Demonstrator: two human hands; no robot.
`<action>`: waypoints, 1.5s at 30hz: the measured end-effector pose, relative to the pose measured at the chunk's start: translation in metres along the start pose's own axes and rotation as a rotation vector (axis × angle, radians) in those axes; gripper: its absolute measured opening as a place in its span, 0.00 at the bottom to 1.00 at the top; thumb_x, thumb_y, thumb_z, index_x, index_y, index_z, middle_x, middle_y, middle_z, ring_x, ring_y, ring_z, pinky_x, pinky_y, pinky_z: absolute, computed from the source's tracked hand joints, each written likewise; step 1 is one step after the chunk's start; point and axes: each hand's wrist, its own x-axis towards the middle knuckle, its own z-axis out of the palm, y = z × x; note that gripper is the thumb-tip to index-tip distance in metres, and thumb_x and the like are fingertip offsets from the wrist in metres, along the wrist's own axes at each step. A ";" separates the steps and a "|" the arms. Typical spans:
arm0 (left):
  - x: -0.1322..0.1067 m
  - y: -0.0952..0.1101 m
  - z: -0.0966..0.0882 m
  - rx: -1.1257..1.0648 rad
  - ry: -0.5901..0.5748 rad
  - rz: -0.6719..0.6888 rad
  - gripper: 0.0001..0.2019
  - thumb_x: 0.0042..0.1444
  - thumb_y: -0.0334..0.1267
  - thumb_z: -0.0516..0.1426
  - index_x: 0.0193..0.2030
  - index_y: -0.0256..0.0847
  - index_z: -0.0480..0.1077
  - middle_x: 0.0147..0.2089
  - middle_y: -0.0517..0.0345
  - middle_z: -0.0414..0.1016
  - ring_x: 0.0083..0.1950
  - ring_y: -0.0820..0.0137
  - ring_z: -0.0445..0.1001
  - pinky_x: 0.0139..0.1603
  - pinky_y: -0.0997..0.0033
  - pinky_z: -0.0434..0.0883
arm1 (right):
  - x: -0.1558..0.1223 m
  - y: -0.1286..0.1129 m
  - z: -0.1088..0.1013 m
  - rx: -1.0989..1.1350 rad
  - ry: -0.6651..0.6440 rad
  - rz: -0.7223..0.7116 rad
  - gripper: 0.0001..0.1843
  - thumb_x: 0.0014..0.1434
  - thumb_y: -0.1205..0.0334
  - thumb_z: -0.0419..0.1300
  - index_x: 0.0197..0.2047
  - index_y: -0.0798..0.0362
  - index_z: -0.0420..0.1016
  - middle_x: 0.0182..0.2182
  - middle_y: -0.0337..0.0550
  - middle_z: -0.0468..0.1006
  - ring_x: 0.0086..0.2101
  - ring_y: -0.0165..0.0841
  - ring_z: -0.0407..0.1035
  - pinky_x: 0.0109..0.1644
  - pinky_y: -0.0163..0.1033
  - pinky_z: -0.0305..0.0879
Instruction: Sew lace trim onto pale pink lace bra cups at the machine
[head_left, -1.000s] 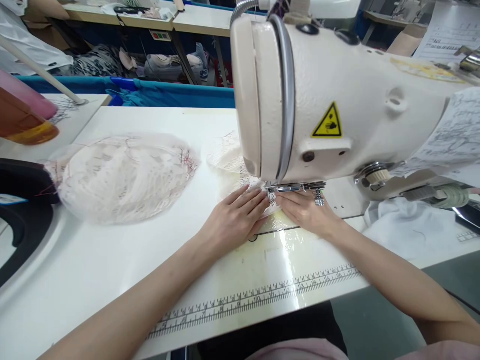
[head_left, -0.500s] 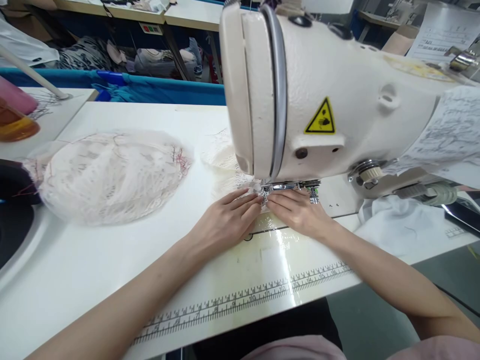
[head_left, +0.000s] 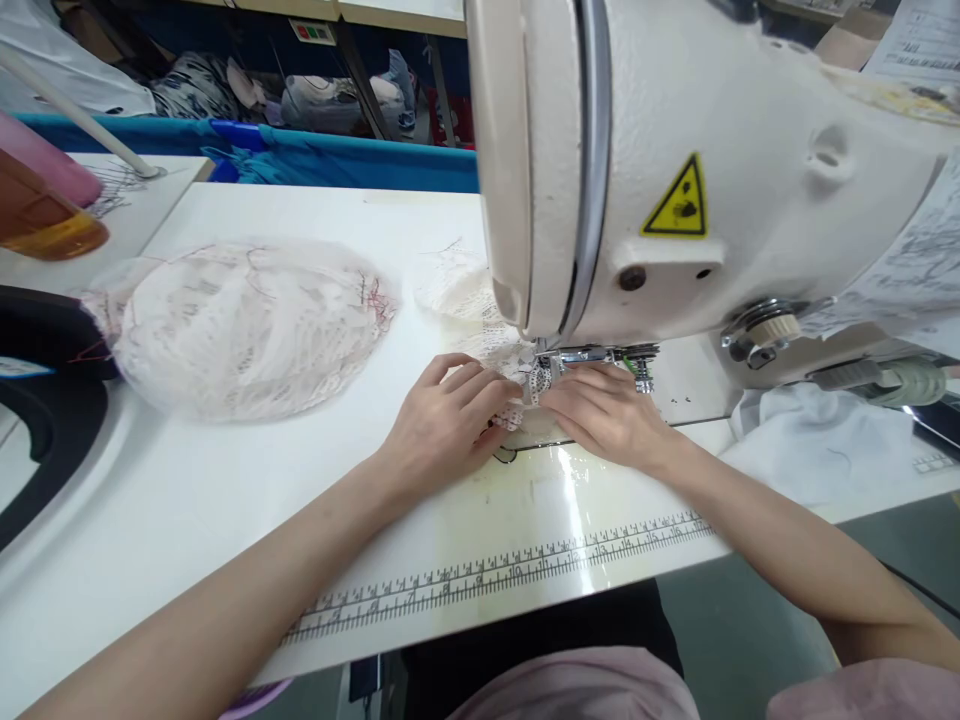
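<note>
A small piece of white lace (head_left: 525, 392) lies at the presser foot (head_left: 592, 356) of a cream sewing machine (head_left: 720, 170). My left hand (head_left: 446, 425) sits just left of the foot, its fingers curled and pinching the lace's bunched edge. On the right, my right hand (head_left: 609, 412) has its fingers pressed together, gripping the same lace right under the foot. The two sets of fingertips nearly touch. The machine head hides the needle.
A round pile of pinkish lace pieces (head_left: 240, 325) lies on the white table (head_left: 187, 500) to the left, with another lace heap (head_left: 450, 285) behind the machine. A printed ruler (head_left: 510, 575) runs along the table's front edge. White cloth (head_left: 817, 455) lies at the right, a black tray (head_left: 37, 400) at far left.
My left hand's fingers have gone from flat to curled, bunching the lace by the presser foot. The camera has moved closer and lower toward the machine.
</note>
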 end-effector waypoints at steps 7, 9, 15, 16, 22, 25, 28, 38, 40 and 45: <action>0.002 0.003 -0.005 0.073 0.112 0.209 0.02 0.57 0.30 0.59 0.37 0.39 0.70 0.29 0.62 0.77 0.29 0.73 0.72 0.44 0.62 0.70 | 0.010 -0.007 -0.008 -0.012 0.159 -0.136 0.08 0.59 0.68 0.59 0.43 0.52 0.71 0.35 0.36 0.80 0.39 0.29 0.72 0.50 0.40 0.73; 0.002 0.005 -0.005 0.082 0.126 0.245 0.02 0.57 0.30 0.60 0.37 0.38 0.70 0.29 0.62 0.77 0.29 0.73 0.72 0.44 0.63 0.71 | 0.013 -0.009 -0.007 -0.004 0.210 -0.203 0.04 0.58 0.68 0.61 0.38 0.52 0.72 0.33 0.34 0.79 0.37 0.27 0.72 0.54 0.39 0.71; 0.002 0.003 -0.008 0.154 0.137 0.302 0.04 0.57 0.31 0.60 0.33 0.43 0.70 0.27 0.66 0.75 0.30 0.73 0.72 0.44 0.62 0.71 | 0.011 -0.009 -0.003 0.039 0.267 -0.273 0.04 0.57 0.67 0.64 0.36 0.51 0.74 0.33 0.33 0.79 0.37 0.26 0.72 0.56 0.38 0.71; 0.002 0.003 -0.009 0.170 0.141 0.311 0.05 0.57 0.30 0.60 0.32 0.42 0.70 0.26 0.66 0.74 0.30 0.73 0.72 0.43 0.62 0.71 | 0.010 -0.009 -0.002 0.043 0.264 -0.267 0.04 0.57 0.66 0.64 0.37 0.52 0.74 0.33 0.33 0.80 0.37 0.26 0.72 0.56 0.38 0.71; 0.003 0.008 -0.011 0.248 0.138 0.364 0.10 0.58 0.28 0.59 0.27 0.39 0.67 0.24 0.65 0.72 0.29 0.74 0.70 0.36 0.67 0.69 | 0.011 -0.011 -0.002 0.057 0.293 -0.308 0.03 0.55 0.68 0.65 0.33 0.52 0.75 0.33 0.34 0.81 0.36 0.27 0.73 0.55 0.38 0.72; 0.003 0.009 -0.012 0.273 0.102 0.418 0.12 0.57 0.26 0.59 0.24 0.40 0.67 0.25 0.64 0.74 0.29 0.74 0.70 0.33 0.68 0.69 | 0.011 -0.012 -0.004 0.068 0.244 -0.330 0.02 0.56 0.68 0.64 0.33 0.52 0.75 0.32 0.33 0.81 0.35 0.26 0.74 0.54 0.37 0.73; 0.003 0.008 -0.011 0.231 0.063 0.424 0.10 0.58 0.26 0.57 0.27 0.41 0.70 0.29 0.62 0.77 0.32 0.72 0.73 0.35 0.68 0.72 | 0.011 -0.013 -0.006 0.078 0.217 -0.317 0.04 0.58 0.68 0.63 0.31 0.52 0.76 0.30 0.33 0.82 0.33 0.25 0.75 0.49 0.34 0.75; -0.006 -0.005 0.005 -0.004 -0.308 0.142 0.27 0.62 0.39 0.49 0.65 0.27 0.58 0.66 0.39 0.62 0.66 0.56 0.64 0.64 0.54 0.66 | 0.012 -0.013 -0.005 0.137 0.155 -0.265 0.05 0.61 0.68 0.60 0.34 0.55 0.77 0.31 0.35 0.83 0.34 0.26 0.76 0.38 0.32 0.76; -0.006 -0.008 0.004 -0.025 -0.313 0.134 0.27 0.62 0.39 0.49 0.65 0.29 0.59 0.65 0.41 0.62 0.66 0.58 0.64 0.65 0.55 0.65 | 0.012 -0.013 -0.004 0.144 0.150 -0.261 0.06 0.61 0.68 0.59 0.34 0.55 0.77 0.31 0.34 0.83 0.33 0.25 0.76 0.35 0.31 0.76; 0.000 -0.013 -0.001 -0.039 -0.305 0.156 0.24 0.60 0.34 0.48 0.62 0.29 0.64 0.62 0.43 0.67 0.63 0.59 0.67 0.63 0.55 0.68 | 0.014 -0.014 -0.003 0.163 0.164 -0.268 0.06 0.61 0.68 0.59 0.33 0.55 0.77 0.31 0.33 0.83 0.32 0.25 0.76 0.33 0.31 0.75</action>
